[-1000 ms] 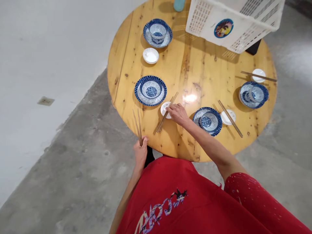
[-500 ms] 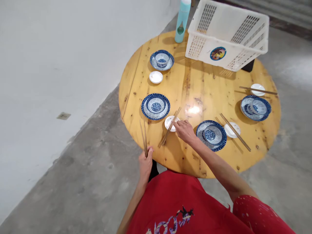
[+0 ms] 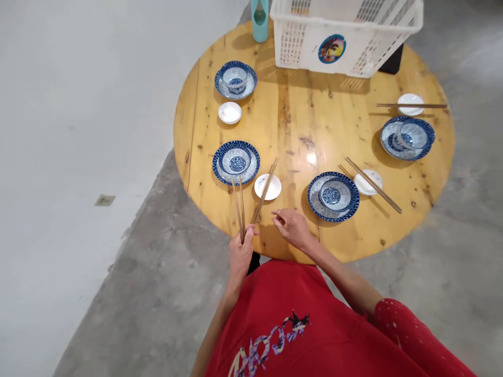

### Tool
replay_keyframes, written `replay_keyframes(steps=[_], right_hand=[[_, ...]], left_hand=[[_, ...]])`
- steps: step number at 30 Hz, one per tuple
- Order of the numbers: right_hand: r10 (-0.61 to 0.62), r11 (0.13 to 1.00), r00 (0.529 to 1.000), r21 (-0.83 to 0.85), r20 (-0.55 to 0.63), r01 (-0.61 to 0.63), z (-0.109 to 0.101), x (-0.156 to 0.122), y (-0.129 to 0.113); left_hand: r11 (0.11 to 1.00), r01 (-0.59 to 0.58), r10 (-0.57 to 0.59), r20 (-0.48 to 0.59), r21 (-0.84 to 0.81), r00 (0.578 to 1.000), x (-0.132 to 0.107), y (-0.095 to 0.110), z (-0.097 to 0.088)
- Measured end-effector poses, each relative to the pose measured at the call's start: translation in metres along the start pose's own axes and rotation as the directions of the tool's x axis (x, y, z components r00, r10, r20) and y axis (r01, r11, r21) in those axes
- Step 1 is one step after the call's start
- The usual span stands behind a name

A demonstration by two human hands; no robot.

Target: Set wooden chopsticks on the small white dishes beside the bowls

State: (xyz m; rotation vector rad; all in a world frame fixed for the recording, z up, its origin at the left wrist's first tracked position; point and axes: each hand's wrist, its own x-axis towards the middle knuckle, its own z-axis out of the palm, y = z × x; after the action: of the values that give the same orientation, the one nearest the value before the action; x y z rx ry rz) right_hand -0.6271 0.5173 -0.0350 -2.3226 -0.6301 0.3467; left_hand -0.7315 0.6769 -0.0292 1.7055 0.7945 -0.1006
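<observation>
My left hand point(image 3: 241, 252) is closed around a pair of brown chopsticks point(image 3: 238, 205) that point up over the near edge of the round wooden table point(image 3: 306, 120). My right hand point(image 3: 291, 227) hovers just right of it with fingers loosely spread, holding nothing. Another chopstick pair point(image 3: 265, 188) lies across a small white saucer point(image 3: 271, 190) just beyond both hands. A blue patterned plate with a bowl point(image 3: 236, 161) sits left of that saucer. A second plate and bowl point(image 3: 333, 196) sits to its right.
Two more place settings of plate and bowl point(image 3: 407, 137) point(image 3: 235, 79), white saucers point(image 3: 230, 112) point(image 3: 411, 102) point(image 3: 363, 184) and chopsticks point(image 3: 372, 184) ring the table. A white plastic crate point(image 3: 346, 31) and a teal bottle point(image 3: 260, 20) stand at the far side. Concrete floor surrounds the table.
My right hand has let go of the chopsticks on the saucer and drawn back toward me. My left hand with its chopsticks has moved right, closer to the right hand. The view shifted.
</observation>
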Motion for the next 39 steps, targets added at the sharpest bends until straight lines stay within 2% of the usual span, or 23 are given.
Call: replay_keyframes(steps=[2, 4, 6, 9, 12, 16, 21, 23, 25, 28, 31, 33, 35, 39], right_hand=[[0.037, 0.968, 0.998, 0.249, -0.049, -0.024, 0.002, -0.002, -0.009], [0.089, 0.881, 0.995, 0.47, -0.05, -0.055, 0.005, 0.001, -0.019], [0.139, 0.769, 0.99, 0.63, 0.007, -0.112, 0.009, 0.006, -0.031], [0.145, 0.617, 0.983, 0.766, 0.112, -0.179, 0.016, 0.014, -0.051], [0.094, 0.566, 0.986, 0.807, 0.138, -0.167, 0.026, 0.02, -0.072], [0.054, 0.511, 0.982, 0.84, 0.183, -0.184, 0.051, 0.024, -0.104], [0.0, 0.405, 0.946, 0.865, 0.325, -0.297, 0.1, 0.028, -0.159], [-0.003, 0.421, 0.941, 0.854, 0.339, -0.306, 0.121, 0.03, -0.185], [-0.016, 0.468, 0.942, 0.834, 0.337, -0.291, 0.141, 0.031, -0.209], [-0.046, 0.57, 0.953, 0.791, 0.299, -0.22, 0.169, 0.031, -0.242], [-0.072, 0.665, 0.984, 0.743, 0.16, -0.072, 0.187, 0.032, -0.265], [-0.052, 0.724, 0.998, 0.69, 0.033, 0.015, 0.191, 0.036, -0.273], [-0.02, 0.804, 0.994, 0.589, -0.103, 0.077, 0.187, 0.045, -0.274], [-0.015, 0.95, 0.927, 0.285, -0.374, 0.13, 0.163, 0.077, -0.262]], left_hand=[[0.995, 0.013, -0.01, 0.032, -0.102, 0.999, -0.006, 0.007, 0.002], [0.982, 0.018, -0.002, 0.084, -0.187, 0.997, -0.011, 0.014, 0.001], [0.969, 0.026, 0.01, 0.149, -0.244, 0.989, -0.015, 0.019, -0.002], [0.95, 0.06, 0.016, 0.24, -0.305, 0.971, -0.018, 0.021, -0.013], [0.936, 0.108, 0.015, 0.342, -0.336, 0.939, -0.019, 0.017, -0.031], [0.912, 0.182, 0.008, 0.459, -0.367, 0.888, -0.02, 0.002, -0.073], [0.896, 0.242, 0.001, 0.547, -0.372, 0.837, -0.022, -0.022, -0.152], [0.905, 0.231, 0.006, 0.555, -0.356, 0.832, -0.023, -0.034, -0.185], [0.924, 0.188, 0.014, 0.521, -0.334, 0.853, -0.022, -0.047, -0.213], [0.957, 0.063, 0.055, 0.388, -0.285, 0.92, -0.018, -0.07, -0.247], [0.97, -0.118, 0.165, 0.219, -0.213, 0.962, -0.01, -0.092, -0.271], [0.968, -0.213, 0.227, 0.108, -0.13, 0.968, -0.002, -0.103, -0.285], [0.966, -0.253, 0.254, 0.017, -0.046, 0.967, 0.007, -0.111, -0.298], [0.979, -0.205, 0.205, -0.051, 0.003, 0.977, 0.027, -0.114, -0.318]])
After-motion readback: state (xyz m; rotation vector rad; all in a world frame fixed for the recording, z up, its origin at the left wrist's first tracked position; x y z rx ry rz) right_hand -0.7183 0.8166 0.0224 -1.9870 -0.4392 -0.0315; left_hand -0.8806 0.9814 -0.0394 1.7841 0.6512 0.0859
